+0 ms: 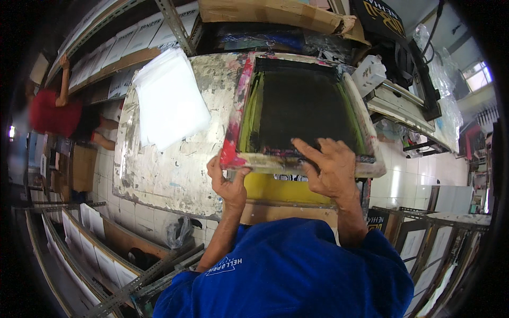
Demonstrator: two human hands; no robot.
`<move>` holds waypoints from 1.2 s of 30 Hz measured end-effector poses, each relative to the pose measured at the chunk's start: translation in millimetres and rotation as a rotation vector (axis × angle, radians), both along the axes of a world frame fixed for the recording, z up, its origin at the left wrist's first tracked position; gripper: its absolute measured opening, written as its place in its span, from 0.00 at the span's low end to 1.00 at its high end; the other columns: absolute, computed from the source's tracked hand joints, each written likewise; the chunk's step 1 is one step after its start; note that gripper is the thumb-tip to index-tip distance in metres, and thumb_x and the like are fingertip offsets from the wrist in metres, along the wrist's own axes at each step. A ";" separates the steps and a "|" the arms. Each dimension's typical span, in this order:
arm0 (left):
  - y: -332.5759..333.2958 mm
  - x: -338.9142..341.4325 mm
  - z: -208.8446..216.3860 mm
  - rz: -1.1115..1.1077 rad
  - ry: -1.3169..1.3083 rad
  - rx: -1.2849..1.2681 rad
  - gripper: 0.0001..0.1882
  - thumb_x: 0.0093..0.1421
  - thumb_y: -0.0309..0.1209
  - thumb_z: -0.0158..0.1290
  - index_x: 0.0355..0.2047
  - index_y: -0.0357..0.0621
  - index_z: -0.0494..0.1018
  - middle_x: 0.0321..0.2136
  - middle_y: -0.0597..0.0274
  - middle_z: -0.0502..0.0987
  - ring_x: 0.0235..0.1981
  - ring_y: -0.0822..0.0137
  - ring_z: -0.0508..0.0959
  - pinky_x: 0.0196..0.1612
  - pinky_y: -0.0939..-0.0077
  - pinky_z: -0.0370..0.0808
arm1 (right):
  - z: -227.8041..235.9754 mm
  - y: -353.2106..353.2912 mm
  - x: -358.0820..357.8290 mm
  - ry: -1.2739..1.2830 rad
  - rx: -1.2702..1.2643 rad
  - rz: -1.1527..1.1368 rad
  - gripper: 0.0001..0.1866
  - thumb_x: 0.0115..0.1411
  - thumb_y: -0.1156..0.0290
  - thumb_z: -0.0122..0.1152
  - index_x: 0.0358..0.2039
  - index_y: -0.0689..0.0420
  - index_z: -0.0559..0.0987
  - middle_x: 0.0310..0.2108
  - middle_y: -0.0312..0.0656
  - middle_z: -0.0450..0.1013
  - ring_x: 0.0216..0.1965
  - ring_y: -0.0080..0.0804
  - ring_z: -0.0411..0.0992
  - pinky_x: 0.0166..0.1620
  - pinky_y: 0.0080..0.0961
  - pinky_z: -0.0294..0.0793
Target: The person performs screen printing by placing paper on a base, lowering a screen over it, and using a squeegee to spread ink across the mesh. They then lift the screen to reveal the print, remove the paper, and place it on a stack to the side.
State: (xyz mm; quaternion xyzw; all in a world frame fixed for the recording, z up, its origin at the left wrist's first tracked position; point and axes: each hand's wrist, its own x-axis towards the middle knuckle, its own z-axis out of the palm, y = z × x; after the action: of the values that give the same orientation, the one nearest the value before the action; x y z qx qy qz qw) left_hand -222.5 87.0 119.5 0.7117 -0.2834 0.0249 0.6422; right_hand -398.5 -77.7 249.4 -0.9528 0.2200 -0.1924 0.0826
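Note:
A screen printing frame [231, 142] with a dark mesh and yellow-green ink smears along its sides lies in front of me on the work table. My left hand [229, 183] is closed around its front left corner, which is stained red. Across the front edge lies my right hand [330, 164], its index finger stretched onto the mesh and its thumb apart near the rim. Below the front edge shows a yellow surface [260, 185] with a small black and white print, partly covered by the frame.
A stack of white sheets [172, 100] lies on the paint-spotted table [159, 177], left of the frame. Metal shelving [177, 24] with white boxes stands behind. Far left is another person [53, 112] in red. Machinery [403, 100] stands at the right, racks [95, 249] at the lower left.

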 end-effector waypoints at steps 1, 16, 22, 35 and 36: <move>-11.0 2.5 12.8 0.019 0.015 -0.053 0.34 0.49 0.25 0.68 0.58 0.32 0.72 0.47 0.57 0.73 0.49 0.64 0.72 0.55 0.73 0.68 | 11.2 -3.7 2.0 -0.026 -0.039 -0.005 0.33 0.44 0.61 0.72 0.56 0.39 0.81 0.35 0.48 0.77 0.37 0.43 0.76 0.40 0.37 0.73; -265.6 154.9 -120.8 -0.192 -0.115 0.271 0.19 0.63 0.38 0.62 0.50 0.42 0.79 0.44 0.53 0.80 0.46 0.57 0.78 0.50 0.62 0.74 | 151.7 -144.8 89.6 -0.186 -0.110 -0.004 0.23 0.52 0.60 0.68 0.46 0.58 0.85 0.32 0.48 0.83 0.31 0.39 0.80 0.41 0.29 0.78; -300.0 133.5 -142.7 -0.077 -0.489 0.712 0.15 0.53 0.37 0.69 0.40 0.46 0.82 0.43 0.53 0.80 0.42 0.54 0.79 0.45 0.60 0.76 | 172.0 -139.9 78.1 -0.215 -0.033 0.090 0.29 0.52 0.56 0.68 0.58 0.38 0.79 0.25 0.50 0.80 0.29 0.48 0.78 0.43 0.38 0.78; -187.2 187.3 -81.4 -0.140 0.129 0.054 0.03 0.60 0.22 0.58 0.31 0.36 0.75 0.23 0.66 0.75 0.26 0.75 0.71 0.33 0.77 0.70 | 166.3 -141.9 88.6 -0.219 -0.049 0.048 0.23 0.50 0.58 0.71 0.42 0.60 0.87 0.30 0.46 0.84 0.27 0.33 0.79 0.36 0.25 0.77; -164.7 197.8 -80.6 -0.101 0.148 0.035 0.03 0.61 0.22 0.58 0.32 0.36 0.75 0.24 0.67 0.74 0.27 0.76 0.71 0.34 0.78 0.70 | 164.3 -143.2 88.1 -0.235 -0.091 0.059 0.23 0.49 0.59 0.72 0.42 0.60 0.87 0.30 0.45 0.84 0.27 0.32 0.79 0.36 0.24 0.78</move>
State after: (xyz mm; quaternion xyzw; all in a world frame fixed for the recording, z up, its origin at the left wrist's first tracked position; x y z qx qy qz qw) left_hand -24.7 -77.7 38.9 0.7075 -0.2708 -0.0651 0.6495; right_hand -310.5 -220.9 413.7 -0.9325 0.1717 -0.3097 0.0703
